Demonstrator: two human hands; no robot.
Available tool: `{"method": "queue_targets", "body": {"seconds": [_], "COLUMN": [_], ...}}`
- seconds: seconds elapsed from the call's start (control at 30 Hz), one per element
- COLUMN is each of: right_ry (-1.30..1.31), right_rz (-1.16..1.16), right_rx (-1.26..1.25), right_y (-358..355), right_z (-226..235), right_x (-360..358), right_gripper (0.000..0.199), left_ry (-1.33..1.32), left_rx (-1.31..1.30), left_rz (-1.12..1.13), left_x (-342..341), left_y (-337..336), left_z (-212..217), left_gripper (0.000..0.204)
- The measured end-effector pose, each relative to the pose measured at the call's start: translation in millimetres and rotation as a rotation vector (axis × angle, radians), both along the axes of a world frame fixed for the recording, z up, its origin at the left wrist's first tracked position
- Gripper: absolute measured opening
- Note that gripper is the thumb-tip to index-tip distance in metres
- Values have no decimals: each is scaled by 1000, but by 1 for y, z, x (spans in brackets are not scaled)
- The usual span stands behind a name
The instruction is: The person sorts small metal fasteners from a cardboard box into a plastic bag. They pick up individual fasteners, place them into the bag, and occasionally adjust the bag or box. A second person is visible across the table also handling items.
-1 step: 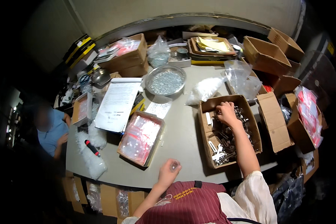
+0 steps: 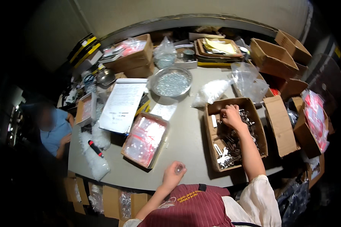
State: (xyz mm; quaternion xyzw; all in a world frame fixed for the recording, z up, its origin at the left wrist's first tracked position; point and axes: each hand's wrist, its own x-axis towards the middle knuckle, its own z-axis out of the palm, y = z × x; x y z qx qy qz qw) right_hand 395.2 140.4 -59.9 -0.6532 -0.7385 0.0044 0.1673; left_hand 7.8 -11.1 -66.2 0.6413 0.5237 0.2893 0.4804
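My right hand (image 2: 231,117) reaches into a cardboard box (image 2: 212,162) of loose flat metal pieces (image 2: 231,145), some of them slotted. Its fingers are bent and closed over the pieces near the far left part of the box. What they grip, if anything, is hidden. Near the front edge of the table, my left hand (image 2: 172,176) is closed with its fingers curled upward. A small, clear, shiny thing (image 2: 179,170) shows between its thumb and fingers, too small to name. Left of the box is a tray (image 2: 154,165) of small clear bags with red edges.
A round metal bowl (image 2: 188,88) of small shiny parts stands behind, beside a bag of white pieces (image 2: 211,92). A clipboard with papers (image 2: 123,102) and a red-black tool (image 2: 95,148) lie left. Open cartons (image 2: 272,56) crowd the right. Another person (image 2: 55,130) is at far left.
The whole view has shifted slightly, so things sit a little farther right in the picture. Both hands keep about the same place and pose.
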Motion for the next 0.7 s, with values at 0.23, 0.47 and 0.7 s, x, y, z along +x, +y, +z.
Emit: {"method": "queue_targets", "body": {"seconds": [0.23, 0.47, 0.7], "right_ry": [-269, -317, -384], "right_rz": [15, -37, -70], "right_rx": [-39, -42, 13], "right_y": [-7, 2, 4], "right_z": [-31, -58, -71], "right_x": [-11, 7, 17], "right_gripper": [22, 26, 20], "left_ry": [-42, 65, -18], "left_rx": [14, 252, 211], "left_rz": [-45, 21, 16], "left_x": [-11, -18, -23], "left_y": [-4, -11, -9], "left_z": [-19, -2, -12], "left_gripper": [18, 16, 16]}}
